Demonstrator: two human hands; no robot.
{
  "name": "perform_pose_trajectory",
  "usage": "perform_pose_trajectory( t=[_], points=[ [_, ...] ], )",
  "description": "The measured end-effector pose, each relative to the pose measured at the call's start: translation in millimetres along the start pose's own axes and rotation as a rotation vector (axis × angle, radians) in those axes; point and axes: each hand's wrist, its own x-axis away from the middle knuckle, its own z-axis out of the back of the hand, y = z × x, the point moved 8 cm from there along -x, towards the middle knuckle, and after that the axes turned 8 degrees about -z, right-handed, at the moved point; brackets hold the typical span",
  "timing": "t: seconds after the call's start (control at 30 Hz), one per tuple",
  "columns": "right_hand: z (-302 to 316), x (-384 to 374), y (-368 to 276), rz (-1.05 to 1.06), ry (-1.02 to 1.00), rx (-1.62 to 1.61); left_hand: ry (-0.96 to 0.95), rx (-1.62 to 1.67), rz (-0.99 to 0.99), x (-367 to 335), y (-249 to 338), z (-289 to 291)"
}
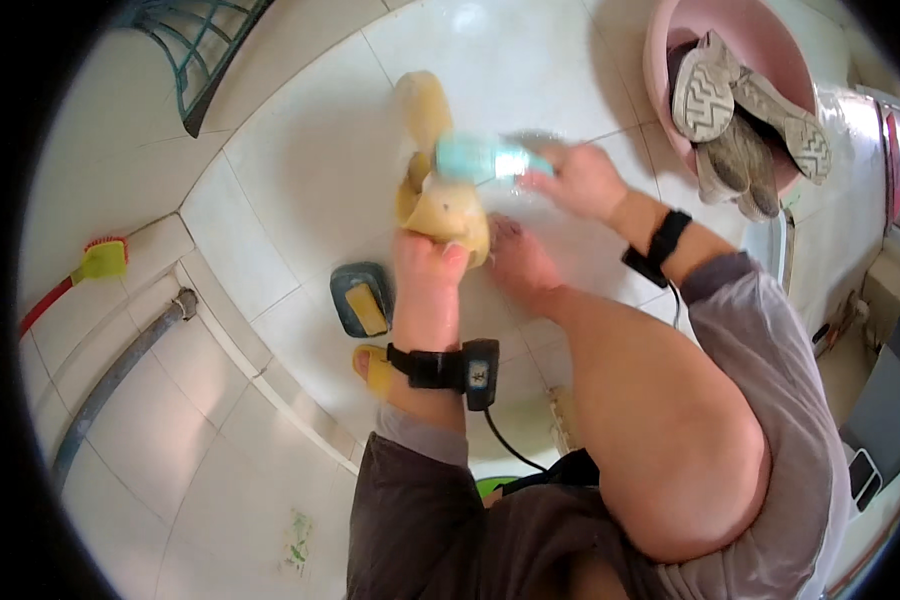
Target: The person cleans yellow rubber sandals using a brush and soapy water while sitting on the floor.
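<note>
My left hand (431, 262) is closed around the strap end of a yellow slipper (423, 105), whose sole points away from me. A light blue scrubbing brush (473, 160), blurred by motion, is in my right hand (587, 180), fingers wrapped round its handle end. The brush head meets the slipper around its middle; its bristles are hidden. Close to my left wrist, a bar of yellow soap (367, 308) rests in a dark soap dish (344, 283) on the tiles. A second yellow slipper (379, 372) is on my foot, partly behind my left forearm.
Several soiled shoes (738, 150) fill a pink basin (660, 60) at the far right. A dark green plastic rack (185, 60) stands far left. On the left, a yellow-green brush (103, 259) and a grey pipe (120, 380) run by the wall. The white floor tiles (305, 170) look wet.
</note>
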Motion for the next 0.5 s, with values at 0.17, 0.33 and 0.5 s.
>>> perform_pose_trajectory(
  t=[0.17, 0.33, 0.5],
  points=[
    [-29.8, 20.4, -6.4, 0.157, -0.26, 0.1, 0.487, 0.604, 0.477, -6.4, -24.7, 3.4],
    [-20.4, 23.8, 20.3, -0.075, -0.21, 0.094, 0.611, 0.946, 0.684, 10.8, -60.4, 13.2],
    [-15.1, 14.9, -22.4, -0.107, -0.148, 0.12, 0.281, 0.411, 0.3, -10.1, -33.3, -1.0]
  ],
)
